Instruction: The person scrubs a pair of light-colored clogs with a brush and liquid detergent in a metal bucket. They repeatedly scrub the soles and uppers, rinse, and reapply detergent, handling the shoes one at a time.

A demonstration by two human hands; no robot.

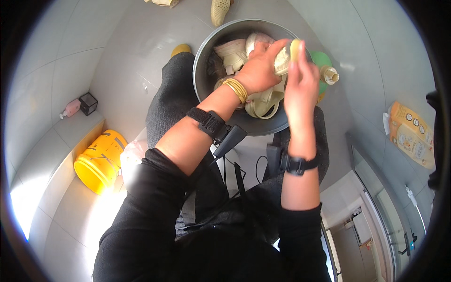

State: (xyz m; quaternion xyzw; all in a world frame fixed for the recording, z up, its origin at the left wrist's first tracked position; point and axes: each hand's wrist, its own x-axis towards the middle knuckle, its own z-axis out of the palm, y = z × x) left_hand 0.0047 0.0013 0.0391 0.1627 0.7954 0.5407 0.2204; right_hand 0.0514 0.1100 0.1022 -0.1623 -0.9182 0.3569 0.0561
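My left hand (262,67), with yellow bangles at the wrist, grips a cream shoe (282,61) with a textured sole edge, held over the right part of a round metal tub (201,83). My right hand (301,75) is slightly blurred and holds a small yellow object (295,50) against or close to the shoe; its kind cannot be told. In the tub lie several pale shoes, among them a cream shoe with a strap (234,53) at the upper left and a cream clog (262,105) near the bottom. My left hand hides part of the tub's contents.
A green plastic bottle (319,60) stands right of the tub. A cream clog (221,10) lies on the floor beyond it. At the left are a yellow bucket (102,158), a pink pump bottle (72,107) and a black mesh holder (88,104). An orange tissue pack (412,135) is at the right wall.
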